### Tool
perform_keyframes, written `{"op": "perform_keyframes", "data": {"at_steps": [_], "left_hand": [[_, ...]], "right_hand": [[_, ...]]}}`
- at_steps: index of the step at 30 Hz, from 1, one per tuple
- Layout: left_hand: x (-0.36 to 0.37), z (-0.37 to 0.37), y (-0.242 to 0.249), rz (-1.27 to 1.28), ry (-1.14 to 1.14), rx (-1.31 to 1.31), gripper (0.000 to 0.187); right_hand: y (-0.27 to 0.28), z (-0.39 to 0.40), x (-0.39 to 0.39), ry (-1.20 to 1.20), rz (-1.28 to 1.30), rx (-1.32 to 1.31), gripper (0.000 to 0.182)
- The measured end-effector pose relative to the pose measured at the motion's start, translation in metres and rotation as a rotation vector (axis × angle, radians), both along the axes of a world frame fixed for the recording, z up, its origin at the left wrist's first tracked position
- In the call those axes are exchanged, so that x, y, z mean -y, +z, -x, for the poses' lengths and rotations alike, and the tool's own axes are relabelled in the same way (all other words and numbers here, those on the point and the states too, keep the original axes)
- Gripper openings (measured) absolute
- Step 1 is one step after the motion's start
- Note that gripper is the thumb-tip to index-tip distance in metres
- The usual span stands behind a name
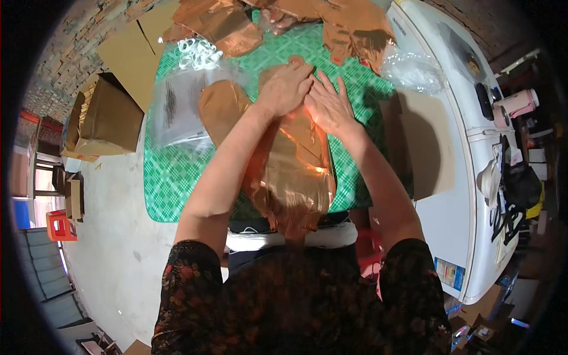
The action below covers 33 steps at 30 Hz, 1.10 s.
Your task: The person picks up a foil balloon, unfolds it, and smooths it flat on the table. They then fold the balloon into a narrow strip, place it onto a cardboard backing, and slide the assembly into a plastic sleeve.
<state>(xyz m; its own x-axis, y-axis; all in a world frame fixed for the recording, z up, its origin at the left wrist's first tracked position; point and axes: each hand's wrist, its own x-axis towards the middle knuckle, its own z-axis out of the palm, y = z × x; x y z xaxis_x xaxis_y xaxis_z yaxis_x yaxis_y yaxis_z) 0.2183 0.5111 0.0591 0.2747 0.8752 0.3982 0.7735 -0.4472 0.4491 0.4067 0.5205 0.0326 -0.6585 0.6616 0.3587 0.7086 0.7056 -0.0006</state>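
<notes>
A shiny copper-coloured foil balloon (pixel 293 177), flat and creased, lies lengthwise on the green checked tablecloth (pixel 177 189) and hangs over the near edge toward my lap. My left hand (pixel 287 89) rests palm down on its far part, fingers pointing right. Beside it, my right hand (pixel 330 107) lies flat along the foil's right edge with its fingers stretched out. The fingertips of both hands come together near the top. Left of my left forearm lies a rounded copper foil lobe (pixel 223 103), over a stack of clear plastic bags (pixel 180 109) with printed text.
More copper foil (pixel 225 23) is heaped along the table's far edge. White cord (pixel 198 54) sits at the far left, crumpled clear plastic (pixel 412 70) at the far right. A white fridge (pixel 455 154) stands right, a cardboard box (pixel 109 118) left, a red stool (pixel 61 226) farther off.
</notes>
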Motion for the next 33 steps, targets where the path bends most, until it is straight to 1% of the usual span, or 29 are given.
{"op": "perform_keyframes", "data": {"at_steps": [1,2,3,4,5,6,8,9,12,13,16,17,19,20,22,23,26,29,33], "left_hand": [[0.001,-0.001,0.002,0.032,0.004,-0.008,0.052],[0.002,-0.001,0.0,-0.047,0.013,-0.001,0.05],[0.003,-0.002,-0.001,-0.126,0.019,0.004,0.049],[0.005,-0.003,-0.002,-0.205,0.024,0.01,0.048],[0.008,-0.003,-0.003,-0.077,0.041,-0.013,0.048],[0.01,0.0,-0.009,-0.113,0.024,-0.067,0.048],[0.008,0.007,-0.018,-0.191,-0.008,-0.174,0.047],[0.008,0.006,-0.018,-0.183,-0.002,-0.138,0.046],[0.006,0.009,-0.018,-0.113,-0.007,-0.291,0.054],[0.005,0.011,-0.02,-0.154,-0.01,-0.378,0.055],[0.005,0.011,-0.022,-0.186,0.003,-0.417,0.054],[0.005,0.01,-0.022,-0.144,0.007,-0.29,0.054],[0.005,0.007,-0.022,-0.058,0.013,-0.039,0.054],[0.005,0.006,-0.022,-0.095,0.022,-0.027,0.054],[0.004,0.005,-0.025,-0.17,0.042,-0.002,0.055],[0.004,0.005,-0.025,-0.169,0.039,0.006,0.055],[0.005,0.007,-0.023,-0.135,0.029,0.019,0.055],[0.005,0.009,-0.019,-0.069,0.018,0.036,0.055],[0.008,0.009,-0.014,-0.037,0.031,0.074,0.057]], "right_hand": [[0.001,0.0,-0.002,0.013,-0.005,0.007,0.046],[0.001,-0.001,-0.001,0.025,-0.011,0.012,0.046],[0.016,-0.001,0.003,-0.007,0.041,0.188,0.045],[0.009,-0.002,0.003,0.006,0.006,0.12,0.044],[0.003,-0.001,0.001,0.02,-0.029,0.053,0.044],[0.002,0.0,0.001,0.034,-0.065,-0.015,0.044],[0.002,-0.002,0.001,0.038,-0.022,-0.019,0.043],[0.002,-0.001,0.0,0.037,-0.014,-0.032,0.042],[0.003,-0.002,0.002,0.037,0.016,-0.054,0.043],[0.003,-0.002,0.002,0.036,0.026,-0.065,0.043],[0.008,-0.002,0.003,0.045,0.073,-0.091,0.045],[0.009,-0.003,0.003,0.051,0.091,-0.096,0.046],[0.003,-0.009,-0.001,0.071,0.096,-0.214,0.047],[0.0,-0.014,-0.002,0.082,0.1,-0.273,0.048],[-0.005,-0.034,0.008,0.009,-0.006,-0.074,0.05],[-0.007,-0.045,0.016,-0.027,-0.06,0.026,0.052],[0.019,-0.067,0.064,-0.065,0.088,0.024,0.053],[0.016,-0.08,0.093,-0.013,0.02,-0.02,0.053],[0.024,-0.074,0.114,0.033,0.031,-0.004,0.054]]}}
